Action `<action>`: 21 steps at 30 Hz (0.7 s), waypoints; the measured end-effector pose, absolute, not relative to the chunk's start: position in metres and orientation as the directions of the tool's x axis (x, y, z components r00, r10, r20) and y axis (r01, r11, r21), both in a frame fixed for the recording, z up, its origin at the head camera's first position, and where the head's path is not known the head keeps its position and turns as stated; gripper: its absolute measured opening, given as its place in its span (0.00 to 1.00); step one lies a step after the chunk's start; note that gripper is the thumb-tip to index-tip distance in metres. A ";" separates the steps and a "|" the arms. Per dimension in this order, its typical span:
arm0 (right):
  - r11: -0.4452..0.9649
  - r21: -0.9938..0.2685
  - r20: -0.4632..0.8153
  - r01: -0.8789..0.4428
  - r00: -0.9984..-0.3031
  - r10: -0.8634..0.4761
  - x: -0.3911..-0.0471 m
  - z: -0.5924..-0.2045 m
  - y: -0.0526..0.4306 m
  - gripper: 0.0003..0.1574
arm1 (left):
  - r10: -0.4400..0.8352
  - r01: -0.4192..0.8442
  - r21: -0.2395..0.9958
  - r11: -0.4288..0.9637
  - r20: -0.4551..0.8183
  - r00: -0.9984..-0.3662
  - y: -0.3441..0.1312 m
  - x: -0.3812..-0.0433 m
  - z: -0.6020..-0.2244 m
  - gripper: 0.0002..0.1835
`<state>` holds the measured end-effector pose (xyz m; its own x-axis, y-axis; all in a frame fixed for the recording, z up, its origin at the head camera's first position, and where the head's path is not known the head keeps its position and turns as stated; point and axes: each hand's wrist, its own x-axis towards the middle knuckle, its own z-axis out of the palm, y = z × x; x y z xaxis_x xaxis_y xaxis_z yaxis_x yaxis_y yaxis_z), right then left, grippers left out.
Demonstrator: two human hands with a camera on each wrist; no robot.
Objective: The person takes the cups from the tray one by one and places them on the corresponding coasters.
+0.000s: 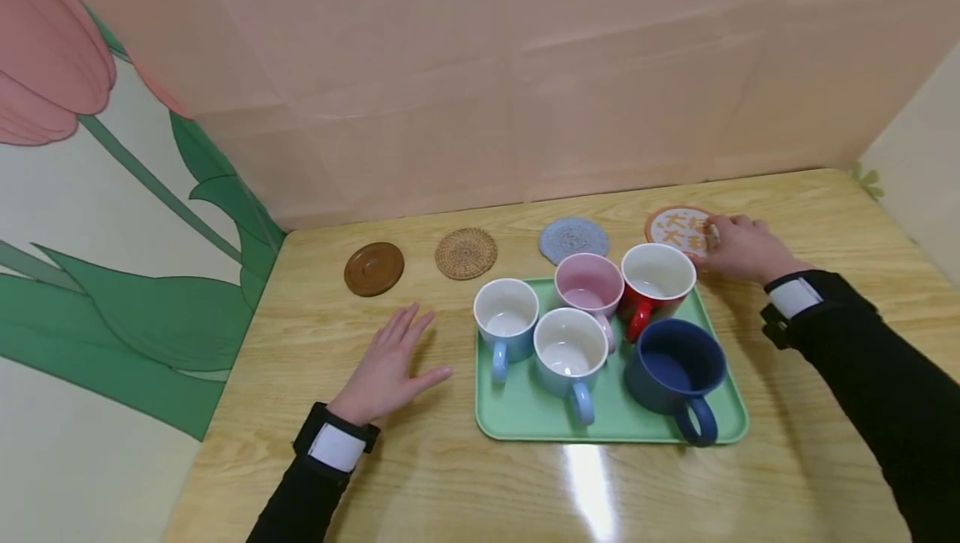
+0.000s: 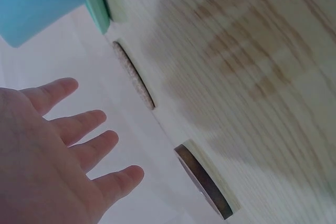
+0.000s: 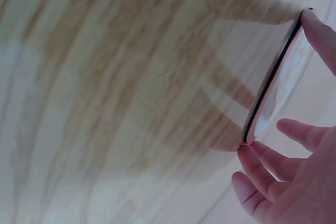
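the right hand (image 1: 738, 249), at the right of the head frame, is gripping the orange-patterned white coaster (image 1: 673, 230); its thumb and fingertips are pressing on opposite edges. this coaster is lying on the wood-grain table (image 1: 420, 485), right of centre in the frame. the left hand (image 1: 384, 378) is hovering above the table at lower left of centre, its fingers extending straight and spreading. the two hands are standing well apart. between them, the green tray (image 1: 517, 422) is supporting two light blue mugs (image 1: 570, 347), the pink mug (image 1: 588, 283), the red mug (image 1: 658, 272) and the navy mug (image 1: 675, 364). across the frame's middle, the grey-blue coaster (image 1: 573, 238), the woven coaster (image 1: 466, 253) and the brown coaster (image 1: 374, 268) are forming a row.
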<state>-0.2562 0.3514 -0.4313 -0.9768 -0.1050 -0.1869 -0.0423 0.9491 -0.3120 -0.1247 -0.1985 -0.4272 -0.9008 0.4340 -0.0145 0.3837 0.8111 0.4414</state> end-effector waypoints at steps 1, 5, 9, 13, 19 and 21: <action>0.950 -0.309 -0.191 -0.038 -0.976 -0.101 -0.255 -0.430 0.352 0.63 | 0.437 0.387 0.445 0.808 -0.012 -0.899 -0.198 -0.125 -0.427 0.47; 0.951 -0.302 -0.171 -0.058 -0.979 -0.114 -0.249 -0.426 0.358 0.65 | 0.448 0.397 0.454 0.798 -0.007 -0.894 -0.196 -0.126 -0.426 0.47; 0.960 -0.255 -0.139 -0.112 -0.979 -0.151 -0.239 -0.418 0.365 0.64 | 0.445 0.388 0.456 0.801 -0.021 -0.895 -0.196 -0.126 -0.425 0.47; 0.966 -0.222 -0.129 -0.133 -0.978 -0.164 -0.217 -0.404 0.373 0.62 | 0.442 0.379 0.458 0.804 -0.033 -0.897 -0.196 -0.126 -0.426 0.47; 0.970 -0.184 -0.061 -0.160 -0.983 -0.174 -0.173 -0.390 0.385 0.56 | 0.446 0.384 0.452 0.805 -0.035 -0.894 -0.196 -0.126 -0.427 0.47; 0.973 -0.160 -0.022 -0.164 -0.985 -0.169 -0.158 -0.392 0.391 0.56 | 0.448 0.388 0.446 0.807 -0.033 -0.893 -0.196 -0.126 -0.427 0.47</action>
<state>-0.1578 0.3914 -0.3921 -0.9853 -0.1693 -0.0225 -0.1636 0.9734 -0.1603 -0.1262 -0.1965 -0.4272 -0.8933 0.4483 -0.0331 0.3883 0.8066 0.4458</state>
